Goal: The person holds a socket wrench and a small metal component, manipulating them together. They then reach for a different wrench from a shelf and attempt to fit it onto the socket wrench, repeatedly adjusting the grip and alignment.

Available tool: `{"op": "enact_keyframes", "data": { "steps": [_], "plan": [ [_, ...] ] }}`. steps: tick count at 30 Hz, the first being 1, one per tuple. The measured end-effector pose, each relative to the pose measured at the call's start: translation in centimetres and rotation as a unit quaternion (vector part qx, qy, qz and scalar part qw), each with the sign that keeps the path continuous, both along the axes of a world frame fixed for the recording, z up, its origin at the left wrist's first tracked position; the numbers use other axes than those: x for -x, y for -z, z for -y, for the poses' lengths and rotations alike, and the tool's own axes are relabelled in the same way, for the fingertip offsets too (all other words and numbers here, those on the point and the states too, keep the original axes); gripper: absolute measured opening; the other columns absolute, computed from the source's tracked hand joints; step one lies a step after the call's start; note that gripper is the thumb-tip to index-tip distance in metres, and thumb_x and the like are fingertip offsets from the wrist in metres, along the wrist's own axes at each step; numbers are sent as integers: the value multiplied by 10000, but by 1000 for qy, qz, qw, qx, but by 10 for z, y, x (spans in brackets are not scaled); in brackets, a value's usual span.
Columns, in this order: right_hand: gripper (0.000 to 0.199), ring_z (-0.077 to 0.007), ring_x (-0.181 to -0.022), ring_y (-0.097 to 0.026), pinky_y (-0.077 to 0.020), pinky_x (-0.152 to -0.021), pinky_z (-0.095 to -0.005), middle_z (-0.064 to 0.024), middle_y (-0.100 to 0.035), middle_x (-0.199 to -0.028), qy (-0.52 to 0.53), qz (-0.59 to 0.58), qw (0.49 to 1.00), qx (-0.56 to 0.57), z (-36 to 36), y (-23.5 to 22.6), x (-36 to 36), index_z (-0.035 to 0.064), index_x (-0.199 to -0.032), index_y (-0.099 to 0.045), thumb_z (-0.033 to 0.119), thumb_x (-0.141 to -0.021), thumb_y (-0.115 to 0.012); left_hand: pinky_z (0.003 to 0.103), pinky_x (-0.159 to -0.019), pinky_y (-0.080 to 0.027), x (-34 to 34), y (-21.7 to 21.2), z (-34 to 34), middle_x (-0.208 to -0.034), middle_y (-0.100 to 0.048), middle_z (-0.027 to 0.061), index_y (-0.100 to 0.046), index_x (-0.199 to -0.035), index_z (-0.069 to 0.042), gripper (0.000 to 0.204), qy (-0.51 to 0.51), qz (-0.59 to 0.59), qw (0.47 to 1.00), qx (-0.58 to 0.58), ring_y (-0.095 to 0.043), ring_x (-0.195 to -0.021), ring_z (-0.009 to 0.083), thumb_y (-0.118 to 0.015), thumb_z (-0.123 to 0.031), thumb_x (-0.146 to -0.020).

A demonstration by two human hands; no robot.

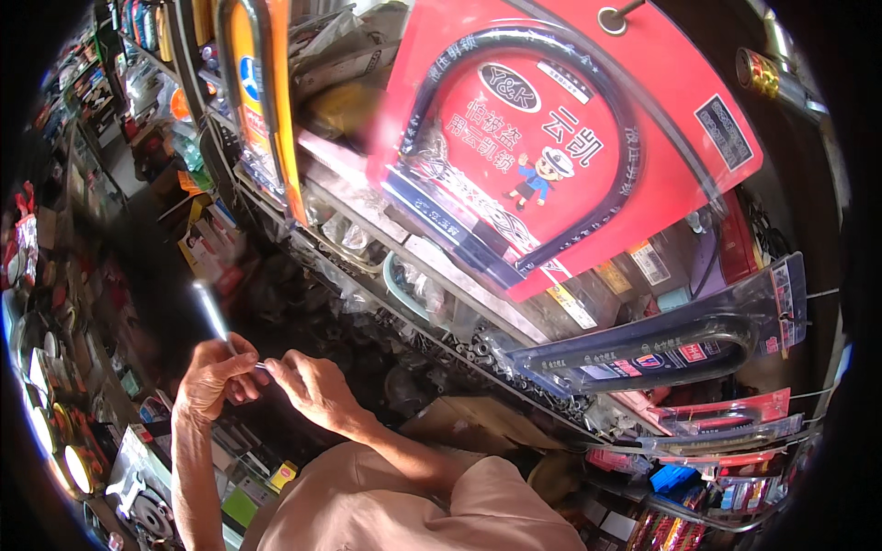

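Note:
My left hand (216,375) is closed around a slim, shiny silver metal rod (213,312), which sticks up past the fingers and away from me. Its upper end is bright with glare, and I cannot make out its exact kind. Close by on the right, my right hand (317,390) is closed, with thumb and fingertips pinching at a small silver piece (263,365) that shows between the two hands. Whether that piece belongs to the same rod is hidden by the fingers.
A large red-carded U-shaped lock (570,129) hangs ahead on the right, with another packaged lock (661,354) below it. A shelf with metal small parts (459,354) runs diagonally beside my right arm. Crowded goods (69,441) line the left. A cardboard box (478,422) lies near my right elbow.

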State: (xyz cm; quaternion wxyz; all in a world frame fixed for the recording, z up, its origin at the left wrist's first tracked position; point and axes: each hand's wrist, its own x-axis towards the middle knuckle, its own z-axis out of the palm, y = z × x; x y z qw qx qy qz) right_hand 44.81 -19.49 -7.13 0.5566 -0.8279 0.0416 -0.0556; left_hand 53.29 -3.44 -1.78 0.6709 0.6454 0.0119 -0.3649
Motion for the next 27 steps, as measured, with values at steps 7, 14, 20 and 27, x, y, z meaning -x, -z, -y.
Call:
{"op": "enact_keyframes", "data": {
  "steps": [7, 14, 20, 27],
  "plan": [
    [211, -44, -576, -474, -395, -489, -224, -8, -536, -680, -49, -1, 983, -179, 6, 21, 26, 9, -858, -550, 188, -910, -649, 218, -441, -462, 37, 27, -8, -736, -671, 101, -573, -899, -18, 184, -18, -24, 998, 61, -672, -572, 190, -682, -161, -859],
    [380, -66, -462, -487, -392, -417, -240, -10, -543, -618, -77, -149, 961, -219, 9, 2, 23, 43, -800, -541, 390, -954, -544, 222, -483, -459, 50, 37, -14, -769, -676, 104, -600, -891, -27, 207, -66, -22, 996, 49, -676, -621, 178, -709, -194, -836],
    [441, -91, -442, -516, -407, -398, -237, -31, -563, -593, -72, -215, 957, -183, 18, 15, 12, 16, -787, -593, 420, -951, -523, 215, -486, -467, 53, 48, -7, -795, -685, 101, -612, -878, -24, 178, -86, 7, 995, 52, -673, -615, 163, -699, -173, -839],
    [244, -43, -553, -511, -401, -471, -208, -7, -572, -665, -79, -11, 976, -203, 27, 25, 22, 13, -869, -572, 225, -874, -692, 192, -397, -457, 56, 55, -3, -720, -664, 83, -590, -870, -24, 182, -98, 2, 994, 51, -647, -516, 150, -701, -164, -834]
  ]
}}
